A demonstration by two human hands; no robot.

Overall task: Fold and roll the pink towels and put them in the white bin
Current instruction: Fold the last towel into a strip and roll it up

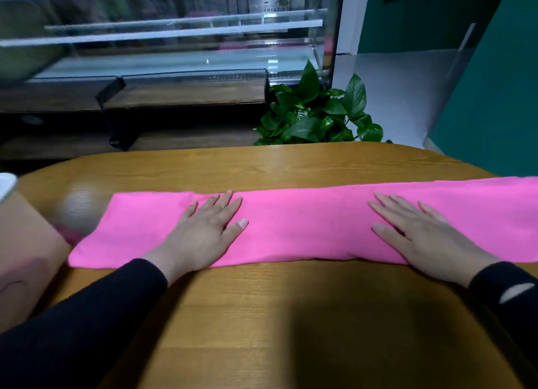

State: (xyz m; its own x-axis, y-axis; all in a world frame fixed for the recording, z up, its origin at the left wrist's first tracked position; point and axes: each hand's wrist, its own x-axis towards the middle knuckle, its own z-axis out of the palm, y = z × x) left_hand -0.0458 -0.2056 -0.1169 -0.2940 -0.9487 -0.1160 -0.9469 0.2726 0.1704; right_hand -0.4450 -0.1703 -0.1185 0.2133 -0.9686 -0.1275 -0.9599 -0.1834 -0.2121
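so the wooden table [262, 167] takes up most of the view, rounded far edge, and there's a wide bare stretch of wood on my side of the pink towel [305, 225] and a narrower strip beyond it before the table ends. the towel is folded into one long band lying flat across the table, its left end stopping well short of the table's left edge, its right end running out of view so can't tell where it finishes. near long edge looks pretty straight, left end a bit slanted

off the towel's left end there's a tan box-like thing [26, 234], blurry, its corner just beside the towel, and a white edge [5, 184] above it at the frame border, can't tell what it is. behind the table past the towel's far edge: a leafy green plant [317, 112]

my left hand [203, 231] is spread flat, palm down on the towel left of its middle, wrist over the near edge. right hand [419, 237] same deal further right, fingers straight and fanned, pressing the cloth, gripping nothing
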